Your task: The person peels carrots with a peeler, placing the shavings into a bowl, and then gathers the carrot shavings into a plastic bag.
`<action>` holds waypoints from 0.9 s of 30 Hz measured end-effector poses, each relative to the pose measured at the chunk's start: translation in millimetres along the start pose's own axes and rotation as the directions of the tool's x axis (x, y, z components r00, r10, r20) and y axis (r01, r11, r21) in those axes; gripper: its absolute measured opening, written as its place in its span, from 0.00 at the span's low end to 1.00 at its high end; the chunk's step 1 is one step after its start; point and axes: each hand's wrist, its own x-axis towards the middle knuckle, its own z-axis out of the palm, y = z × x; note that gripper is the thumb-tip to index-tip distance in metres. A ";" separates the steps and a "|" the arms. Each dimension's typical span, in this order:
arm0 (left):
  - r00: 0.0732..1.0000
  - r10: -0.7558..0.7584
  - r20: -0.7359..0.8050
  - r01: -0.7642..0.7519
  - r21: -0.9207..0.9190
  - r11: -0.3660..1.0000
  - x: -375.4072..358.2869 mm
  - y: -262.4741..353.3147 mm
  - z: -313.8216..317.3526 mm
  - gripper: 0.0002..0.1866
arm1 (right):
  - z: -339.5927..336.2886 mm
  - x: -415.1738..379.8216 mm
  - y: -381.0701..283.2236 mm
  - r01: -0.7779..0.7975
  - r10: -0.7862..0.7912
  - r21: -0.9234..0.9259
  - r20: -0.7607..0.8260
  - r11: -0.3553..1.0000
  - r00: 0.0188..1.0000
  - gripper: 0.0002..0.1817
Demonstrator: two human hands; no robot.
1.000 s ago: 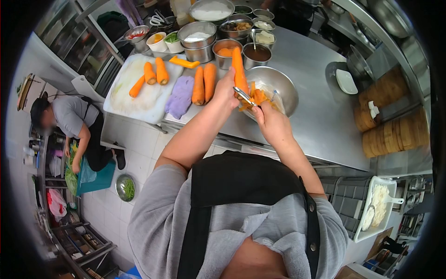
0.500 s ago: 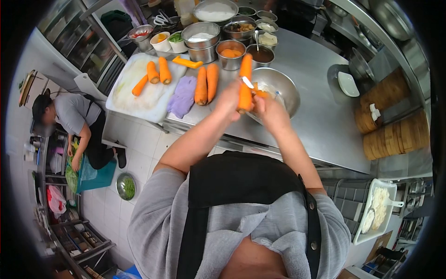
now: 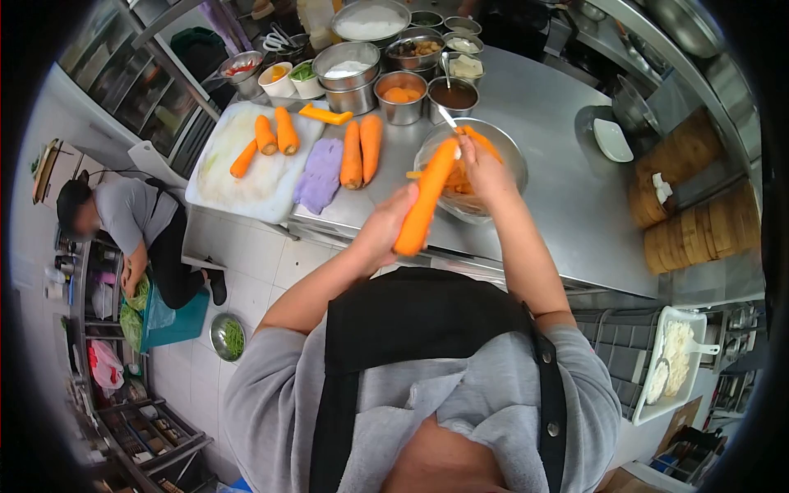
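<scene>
Steel table (image 3: pixel 567 197) ahead, left fingers (image 3: pixel 398 205) wrap around a carrot (image 3: pixel 425 208).

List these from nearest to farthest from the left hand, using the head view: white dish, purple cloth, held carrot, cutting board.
Measured from the left hand:
1. Held carrot: in its grip.
2. Purple cloth: forward and left.
3. Cutting board: farther left, past the cloth.
4. White dish: well off to the right.
</scene>
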 end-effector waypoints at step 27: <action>0.960 0.007 -0.279 -0.092 -0.293 0.952 104.7 33.1 16.5 0.21 | -4.9 -77.9 -14.3 0.211 -0.223 -0.186 -0.044 0.960 0.974 0.22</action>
